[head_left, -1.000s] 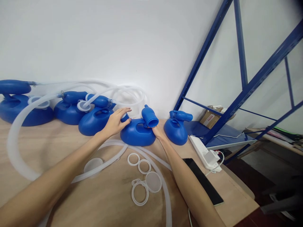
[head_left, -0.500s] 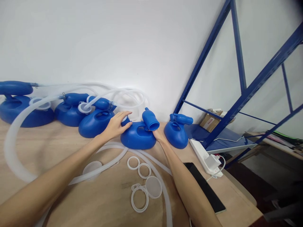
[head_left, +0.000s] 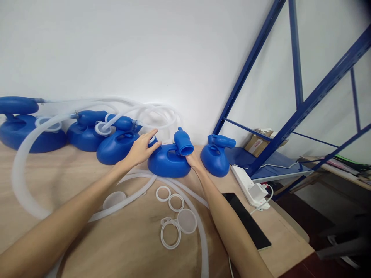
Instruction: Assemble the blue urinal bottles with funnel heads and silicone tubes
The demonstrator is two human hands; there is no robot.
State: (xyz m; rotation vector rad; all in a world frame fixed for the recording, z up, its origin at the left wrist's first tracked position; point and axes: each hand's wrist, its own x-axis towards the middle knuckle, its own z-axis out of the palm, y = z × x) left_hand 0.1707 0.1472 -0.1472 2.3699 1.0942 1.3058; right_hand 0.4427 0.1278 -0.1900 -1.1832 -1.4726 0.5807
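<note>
A blue bottle (head_left: 169, 165) with a loop handle and an open, upturned blue spout piece (head_left: 183, 143) rests on the wooden table between my hands. My left hand (head_left: 142, 150) is at its left end, thumb and fingers apart around a neck with a white ring (head_left: 152, 141). Against the bottle's right end, below the spout piece, my right hand (head_left: 194, 161) holds it from behind, with most fingers hidden. Just right of that hand stands another blue bottle (head_left: 215, 161).
More blue bottles (head_left: 117, 148) with translucent hoses (head_left: 26, 166) line the wall at left. White rings (head_left: 170, 234) and a translucent disc (head_left: 187, 221) lie in front. A black phone (head_left: 247, 220), a power strip (head_left: 246, 183) and a blue shelf frame (head_left: 290, 119) are at right.
The fingers of my left hand have lifted and spread slightly at the neck. The whole view has shifted a little; the bottles and my right hand keep their places.
</note>
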